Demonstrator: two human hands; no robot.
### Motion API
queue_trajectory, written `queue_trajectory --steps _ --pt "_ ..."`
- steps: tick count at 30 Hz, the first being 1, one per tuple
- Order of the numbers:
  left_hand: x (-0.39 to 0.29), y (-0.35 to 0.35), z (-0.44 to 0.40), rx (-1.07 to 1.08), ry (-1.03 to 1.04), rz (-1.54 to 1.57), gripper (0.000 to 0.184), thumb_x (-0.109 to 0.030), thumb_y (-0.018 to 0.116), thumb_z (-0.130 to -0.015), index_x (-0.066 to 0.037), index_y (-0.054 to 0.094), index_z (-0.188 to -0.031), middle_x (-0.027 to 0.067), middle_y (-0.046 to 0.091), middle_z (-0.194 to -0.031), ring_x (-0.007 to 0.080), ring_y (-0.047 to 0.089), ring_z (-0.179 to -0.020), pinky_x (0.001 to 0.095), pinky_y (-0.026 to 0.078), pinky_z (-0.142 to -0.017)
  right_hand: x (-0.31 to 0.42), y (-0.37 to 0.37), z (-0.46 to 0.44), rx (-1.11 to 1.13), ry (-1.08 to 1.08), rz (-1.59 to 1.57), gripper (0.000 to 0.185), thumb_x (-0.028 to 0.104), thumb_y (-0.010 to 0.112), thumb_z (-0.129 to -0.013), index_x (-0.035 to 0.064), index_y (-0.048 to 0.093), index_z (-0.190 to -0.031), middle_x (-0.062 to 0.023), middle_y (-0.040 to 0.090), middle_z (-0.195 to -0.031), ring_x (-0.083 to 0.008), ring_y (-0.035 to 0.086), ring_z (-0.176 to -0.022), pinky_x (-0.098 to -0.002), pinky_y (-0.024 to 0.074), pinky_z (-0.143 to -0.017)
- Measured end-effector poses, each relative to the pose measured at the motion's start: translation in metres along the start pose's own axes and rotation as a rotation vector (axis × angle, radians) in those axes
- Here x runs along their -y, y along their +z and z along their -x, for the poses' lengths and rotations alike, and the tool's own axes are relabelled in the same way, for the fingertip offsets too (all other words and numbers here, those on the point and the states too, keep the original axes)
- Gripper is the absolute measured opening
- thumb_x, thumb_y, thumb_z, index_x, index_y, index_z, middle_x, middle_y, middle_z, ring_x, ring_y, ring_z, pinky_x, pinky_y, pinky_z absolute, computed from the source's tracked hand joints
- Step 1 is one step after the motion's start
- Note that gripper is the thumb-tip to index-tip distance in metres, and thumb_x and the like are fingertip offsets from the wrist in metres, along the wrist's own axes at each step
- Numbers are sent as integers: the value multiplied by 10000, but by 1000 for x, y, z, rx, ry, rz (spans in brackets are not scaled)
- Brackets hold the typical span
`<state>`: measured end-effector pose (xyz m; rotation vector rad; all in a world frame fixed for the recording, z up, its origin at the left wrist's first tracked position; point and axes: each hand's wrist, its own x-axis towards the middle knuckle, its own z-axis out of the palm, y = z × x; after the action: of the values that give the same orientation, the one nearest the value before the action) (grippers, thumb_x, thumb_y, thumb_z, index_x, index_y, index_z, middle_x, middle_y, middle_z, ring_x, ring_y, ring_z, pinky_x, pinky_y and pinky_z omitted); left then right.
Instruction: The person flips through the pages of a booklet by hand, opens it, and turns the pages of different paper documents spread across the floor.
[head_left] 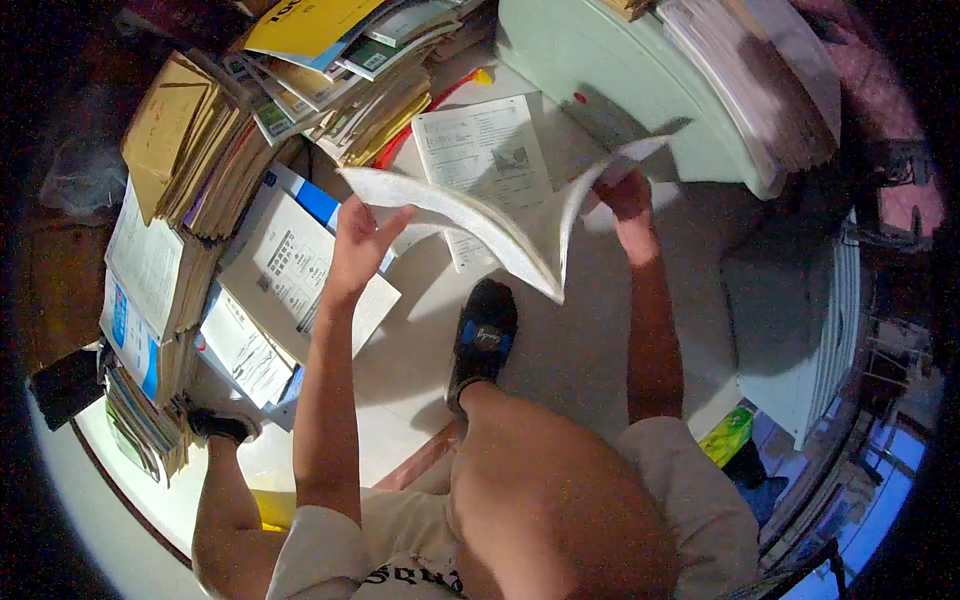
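An open booklet (490, 228), or folded sheaf of white paper, hangs between my two hands with its fold pointing down toward me. My left hand (365, 240) is closed on its left part, thumb on the near side. My right hand (628, 208) grips the right part, with its fingers partly hidden in shadow. Beyond the booklet, a printed sheet (480, 145) with text and a small picture lies on the floor, partly covered from view. Left of my left forearm lie a printed booklet (285, 265) and a handwritten sheet (245, 350).
Tall stacks of books and papers (205, 140) stand at the left, with a yellow book (310, 25) atop the far stack. A pale green panel (610, 90) bears more papers (750, 75). At right stands a grey box-like unit (790, 310). My shoe (485, 335) is below the booklet.
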<state>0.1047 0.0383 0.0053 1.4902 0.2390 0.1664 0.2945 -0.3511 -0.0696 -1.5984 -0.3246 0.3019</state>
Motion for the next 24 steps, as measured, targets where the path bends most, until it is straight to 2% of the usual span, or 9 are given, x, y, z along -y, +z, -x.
queue_trajectory --steps 2,5,8,10,12,13,15,20,24 --pt "-4 0 0 -11 -6 45 274 4 733 -909 -1 651 -1171 59 720 -1105 137 646 -1030 318 512 -932 53 31 5 -48 -33 -520 182 161 730 -913 41 667 -1033 -103 739 -1046 -223 697 -848 -389 578 -772" --pt "-22 6 -1 -36 -56 74 257 2 748 -892 -6 654 -1131 57 702 -1086 138 642 -1001 310 512 -909 58 31 4 32 -128 -402 211 165 738 -909 44 665 -1066 -130 741 -1082 -241 709 -873 -391 574 -732" --pt "-6 5 -4 32 -13 -108 237 -8 743 -898 -5 658 -1119 52 710 -1066 141 650 -980 310 518 -896 25 15 -9 67 -1 -50 258 194 783 -870 52 676 -1057 -134 741 -1078 -258 707 -868 -400 565 -707" --pt "-5 7 -6 24 6 -191 231 -19 732 -913 -4 663 -1133 46 723 -1063 142 658 -974 308 520 -900 -51 -21 -23 66 -112 968 299 204 827 -819 56 689 -1039 -121 743 -1043 -245 697 -860 -379 552 -693" --pt "-13 9 -7 21 -132 -45 252 -27 724 -926 3 663 -1168 47 732 -1079 134 662 -976 302 522 -904 -74 -36 -18 -15 -170 695 304 220 841 -793 48 711 -1007 -100 747 -1020 -237 695 -860 -389 546 -691" --pt "-16 9 -7 32 -96 -25 281 -37 723 -935 8 658 -1205 50 731 -1111 124 657 -998 294 520 -909 -41 -17 -11 -53 -103 290 277 211 831 -802 46 709 -988 -90 745 -994 -232 689 -848 -391 547 -690" --pt "-15 8 -8 51 -96 -27 277 -42 726 -935 10 663 -1199 50 733 -1104 121 658 -995 294 524 -903 32 23 -1 6 -72 -117 247 247 696 -907 27 646 -1008 -144 717 -1000 -253 702 -946 -413 552 -866" --pt "-1 15 -8 100 -59 -25 242 -76 720 -952 13 681 -1174 49 740 -1065 114 665 -961 292 537 -866 -46 18 -12 -26 -35 -62 212 209 683 -925 17 646 -1007 -137 717 -1046 -227 693 -937 -384 537 -867" --pt "-11 31 -5 98 -168 -5 243 -128 704 -976 14 687 -1172 50 743 -1037 110 668 -923 283 540 -825 -31 47 -2 -31 -74 94 194 200 692 -922 25 652 -994 -124 709 -1009 -225 684 -921 -376 533 -852"
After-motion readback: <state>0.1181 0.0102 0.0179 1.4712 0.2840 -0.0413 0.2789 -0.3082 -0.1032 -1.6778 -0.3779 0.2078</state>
